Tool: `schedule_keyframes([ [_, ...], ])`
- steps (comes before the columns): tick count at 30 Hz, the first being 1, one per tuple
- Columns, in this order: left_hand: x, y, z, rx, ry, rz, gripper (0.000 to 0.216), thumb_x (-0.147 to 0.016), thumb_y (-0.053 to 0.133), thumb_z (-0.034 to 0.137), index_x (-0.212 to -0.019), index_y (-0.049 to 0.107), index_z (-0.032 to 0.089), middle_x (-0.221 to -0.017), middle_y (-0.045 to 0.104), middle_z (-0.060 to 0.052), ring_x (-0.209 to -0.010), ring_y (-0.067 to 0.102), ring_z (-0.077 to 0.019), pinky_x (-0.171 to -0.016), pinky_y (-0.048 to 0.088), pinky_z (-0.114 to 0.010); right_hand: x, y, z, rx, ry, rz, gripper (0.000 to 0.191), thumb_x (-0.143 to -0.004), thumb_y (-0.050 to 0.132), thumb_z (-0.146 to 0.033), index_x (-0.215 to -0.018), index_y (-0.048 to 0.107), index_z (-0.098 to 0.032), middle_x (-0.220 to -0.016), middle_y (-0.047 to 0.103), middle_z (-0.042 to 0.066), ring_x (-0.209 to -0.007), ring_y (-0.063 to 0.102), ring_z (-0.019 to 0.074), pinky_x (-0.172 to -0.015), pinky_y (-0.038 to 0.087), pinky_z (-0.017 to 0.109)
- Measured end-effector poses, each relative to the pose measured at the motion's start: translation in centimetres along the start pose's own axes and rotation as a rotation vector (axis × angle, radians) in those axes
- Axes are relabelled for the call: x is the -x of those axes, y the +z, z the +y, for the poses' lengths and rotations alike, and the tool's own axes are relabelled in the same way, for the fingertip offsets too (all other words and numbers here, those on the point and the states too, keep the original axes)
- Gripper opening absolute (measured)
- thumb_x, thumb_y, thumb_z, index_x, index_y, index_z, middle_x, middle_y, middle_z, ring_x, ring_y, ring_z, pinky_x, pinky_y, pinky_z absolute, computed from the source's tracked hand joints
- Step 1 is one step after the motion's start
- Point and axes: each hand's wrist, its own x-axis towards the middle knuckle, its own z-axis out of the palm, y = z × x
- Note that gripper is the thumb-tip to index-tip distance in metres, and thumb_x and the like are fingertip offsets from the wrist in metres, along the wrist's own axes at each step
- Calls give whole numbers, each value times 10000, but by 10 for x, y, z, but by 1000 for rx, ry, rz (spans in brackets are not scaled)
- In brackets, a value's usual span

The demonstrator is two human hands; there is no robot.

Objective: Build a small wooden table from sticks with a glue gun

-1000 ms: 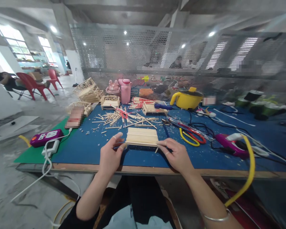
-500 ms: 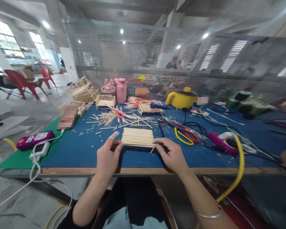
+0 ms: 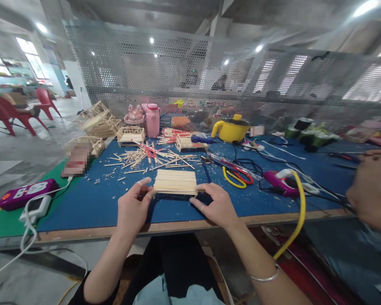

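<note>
A small panel of pale wooden sticks (image 3: pixel 175 181), laid side by side, rests low over the blue table in front of me. At its left end, my left hand (image 3: pixel 132 207) is closed, with thumb and fingers pinching the edge. My right hand (image 3: pixel 214 205) has its fingertips at the panel's right end; its thumb sits lower, slightly apart from the fingers. The panel's underside is hidden. Just beyond it lie loose sticks (image 3: pixel 136 159), some red-tipped. Small wooden stick frames (image 3: pixel 131 136) stand behind them.
Right of the panel lie scissors with yellow and red handles (image 3: pixel 234 178) and a purple power strip (image 3: pixel 281 183) with cables. A blue glue gun (image 3: pixel 201 139), yellow pot (image 3: pixel 231 129) and pink bottle (image 3: pixel 152 120) stand farther back. Another person's hands (image 3: pixel 373 186) are at the right.
My view has turned slightly right, so things appear farther left. A stick end that jutted slantwise from the panel's lower right corner no longer sticks out. Both hands stay at the panel's ends.
</note>
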Motion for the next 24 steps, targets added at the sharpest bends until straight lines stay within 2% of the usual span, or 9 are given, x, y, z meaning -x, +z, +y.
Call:
schedule_keyframes([
  [4, 1, 0, 1, -18, 17, 11, 332, -792, 614, 335, -1099, 633, 209, -838, 731, -20, -801, 683, -173, -806, 507, -319, -2, 3, -1, 102, -14, 25, 189, -722, 721, -272, -860, 614, -202, -745, 681, 26, -704, 606, 206, -734, 403, 363],
  [9, 2, 0, 0, 1, 19, 18, 335, -793, 618, 338, -1101, 634, 207, -839, 735, -16, -796, 686, -168, -800, 515, -307, -6, 4, -1, 32, -7, 9, 153, -711, 680, -177, -837, 603, -216, -751, 700, -3, -683, 603, 175, -812, 368, 379],
  [15, 3, 0, 1, -11, 28, 10, 307, -796, 617, 308, -1085, 646, 210, -851, 743, -12, -800, 693, -167, -808, 521, -301, -7, 4, -1, 23, 9, -22, 166, -710, 668, -171, -854, 595, -208, -712, 675, -16, -684, 598, 173, -829, 358, 387],
  [19, 3, 0, 1, -14, 34, 10, 295, -790, 622, 275, -1077, 653, 220, -845, 744, 3, -794, 692, -157, -799, 521, -281, -2, 1, -2, 40, -50, 25, 188, -756, 644, -225, -939, 608, -200, -807, 685, 23, -767, 603, 199, -847, 369, 404],
  [24, 1, 1, -1, 39, 11, 5, 300, -784, 632, 286, -1071, 655, 204, -838, 738, -10, -796, 684, -161, -785, 515, -283, 1, -1, 2, -43, -98, 53, 115, -854, 547, -169, -889, 649, -207, -811, 695, 35, -783, 612, 192, -770, 424, 362],
])
